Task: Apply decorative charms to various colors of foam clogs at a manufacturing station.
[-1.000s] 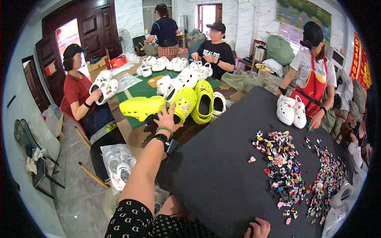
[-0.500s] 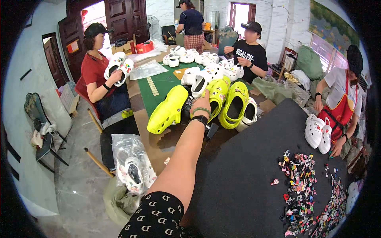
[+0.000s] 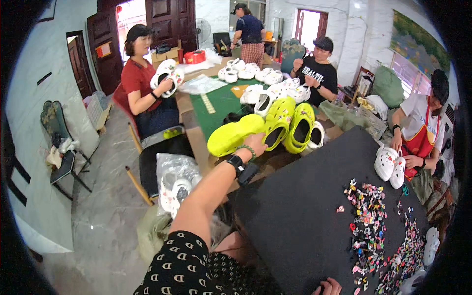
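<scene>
A black-topped table (image 3: 285, 211) is occupying the right foreground; beyond it, a work table is carrying a green mat (image 3: 223, 94). A bulging green sack (image 3: 388, 86) is sitting at the rear right; the view is not showing its contents. A clear plastic bag (image 3: 169, 164) is hanging low beside the work table, enclosing white clogs that are showing through the film. At the far left of the work table, a cardboard box (image 3: 164, 56) is standing beside a red box (image 3: 195, 56); their contents are not showing clearly. Three yellow-green clogs (image 3: 236, 135) are lying near the mat's front edge: one is angling across the left, two are presenting dark openings toward the wearer. White clogs (image 3: 282, 88) are clustering behind them. The left hand (image 3: 255, 143) is reaching to the angled clog's right end, fingers bending; whether they are pinching it cannot be told. The right hand (image 3: 328, 286) is showing partly at the lower edge, fingers curling close together; their grip cannot be determined. Small multicoloured charms (image 3: 368, 214) are lying loose on the black top.
</scene>
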A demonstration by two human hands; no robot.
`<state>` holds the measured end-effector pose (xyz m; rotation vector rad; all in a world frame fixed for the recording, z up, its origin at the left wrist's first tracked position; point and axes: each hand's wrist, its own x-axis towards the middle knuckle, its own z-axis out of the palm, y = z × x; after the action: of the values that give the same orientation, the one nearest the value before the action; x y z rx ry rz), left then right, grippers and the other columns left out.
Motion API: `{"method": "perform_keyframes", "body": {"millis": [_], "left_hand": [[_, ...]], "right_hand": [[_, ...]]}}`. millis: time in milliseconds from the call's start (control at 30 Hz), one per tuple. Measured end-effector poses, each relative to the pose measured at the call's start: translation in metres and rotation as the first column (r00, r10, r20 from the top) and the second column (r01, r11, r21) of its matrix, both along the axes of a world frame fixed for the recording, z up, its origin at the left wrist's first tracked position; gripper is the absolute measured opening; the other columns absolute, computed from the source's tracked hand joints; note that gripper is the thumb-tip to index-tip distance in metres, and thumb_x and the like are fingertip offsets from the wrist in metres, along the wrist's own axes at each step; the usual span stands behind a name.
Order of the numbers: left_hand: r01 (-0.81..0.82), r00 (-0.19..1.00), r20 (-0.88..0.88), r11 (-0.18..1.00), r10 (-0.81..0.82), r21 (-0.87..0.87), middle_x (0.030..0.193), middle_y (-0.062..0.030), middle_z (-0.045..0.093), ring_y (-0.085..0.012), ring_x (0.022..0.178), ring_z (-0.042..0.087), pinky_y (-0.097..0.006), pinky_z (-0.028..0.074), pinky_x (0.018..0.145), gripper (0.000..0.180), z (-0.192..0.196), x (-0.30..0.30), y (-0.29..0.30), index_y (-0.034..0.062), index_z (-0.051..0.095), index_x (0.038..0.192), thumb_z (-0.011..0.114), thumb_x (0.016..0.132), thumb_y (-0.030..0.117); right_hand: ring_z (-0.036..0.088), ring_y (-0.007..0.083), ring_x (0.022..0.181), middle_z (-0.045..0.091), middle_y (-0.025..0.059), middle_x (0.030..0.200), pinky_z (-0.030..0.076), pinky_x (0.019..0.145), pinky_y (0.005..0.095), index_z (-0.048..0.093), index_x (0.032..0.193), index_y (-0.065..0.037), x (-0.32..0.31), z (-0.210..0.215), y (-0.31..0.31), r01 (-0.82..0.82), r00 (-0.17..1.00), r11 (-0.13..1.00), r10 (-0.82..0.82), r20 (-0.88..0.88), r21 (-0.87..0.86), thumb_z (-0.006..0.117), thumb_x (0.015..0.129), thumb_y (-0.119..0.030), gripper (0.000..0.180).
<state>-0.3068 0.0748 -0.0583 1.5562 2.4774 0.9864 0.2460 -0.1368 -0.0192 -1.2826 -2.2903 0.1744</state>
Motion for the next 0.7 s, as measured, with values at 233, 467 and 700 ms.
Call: {"method": "perform_keyframes", "body": {"millis": [233, 467, 700], "left_hand": [[-0.111, 0.993, -0.022, 0.963, 0.12, 0.247, 0.087, -0.016, 0.072, -0.0243, 0.078, 0.071, -0.034, 0.055, 0.07, 0.023, 0.007, -0.033, -0.199, 0.0039, 0.072, 0.098, 0.065, 0.085, 0.022], [-0.614, 0.789, -0.017, 0.789, 0.614, -0.04, 0.112, -0.0213, 0.066, -0.0365, 0.106, 0.062, -0.045, 0.046, 0.096, 0.059, -0.092, -0.098, -0.345, 0.003, 0.06, 0.122, 0.069, 0.079, 0.043], [-0.679, 0.672, 0.135, 0.678, 0.728, -0.28, 0.161, -0.016, 0.013, -0.0394, 0.148, 0.001, -0.066, 0.018, 0.111, 0.114, -0.12, -0.132, -0.319, 0.0247, 0.025, 0.153, 0.075, 0.061, 0.071]], "right_hand": [[0.055, 0.0396, 0.102, 0.061, 0.0197, 0.113, 0.044, 0.091, 0.0485, 0.061, 0.103, 0.0, -0.007, 0.001, 0.001, -0.029, 1.0, 0.996, 0.028, 0.007, 0.088, 0.058, 0.09, -0.008, 0.016], [0.056, 0.0393, 0.103, 0.061, 0.0191, 0.113, 0.044, 0.091, 0.0485, 0.063, 0.104, -0.001, -0.007, -0.007, 0.002, -0.025, 0.999, 0.994, 0.022, 0.028, 0.11, 0.058, 0.091, -0.009, 0.016], [0.056, 0.0384, 0.106, 0.062, 0.0183, 0.116, 0.045, 0.093, 0.0477, 0.063, 0.107, 0.0, -0.003, -0.011, -0.004, -0.006, 0.997, 0.994, -0.002, 0.077, 0.106, 0.057, 0.093, -0.007, 0.016]]}}
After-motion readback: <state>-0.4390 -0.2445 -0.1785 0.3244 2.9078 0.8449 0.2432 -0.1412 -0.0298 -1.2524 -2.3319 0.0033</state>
